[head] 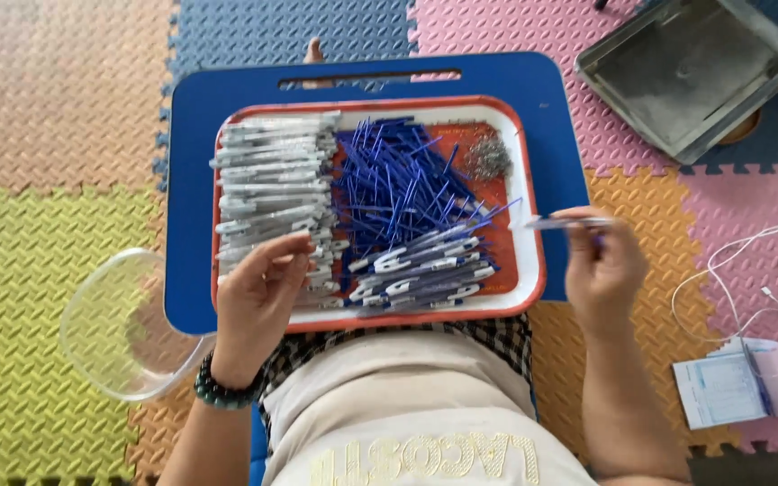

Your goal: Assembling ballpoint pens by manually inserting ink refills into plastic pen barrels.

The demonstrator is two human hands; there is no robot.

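Early going, by the look of it — right hand pinched on one pen just off the tray, left hand loosely curled, empty, over pen barrels, finished pens few, refills plenty.

We cannot tell what the small grey heap in the red-rimmed white tray consists of. The square grey metal pan is cut off by the top edge. Our left hand covers part of the pale grey pen barrels.
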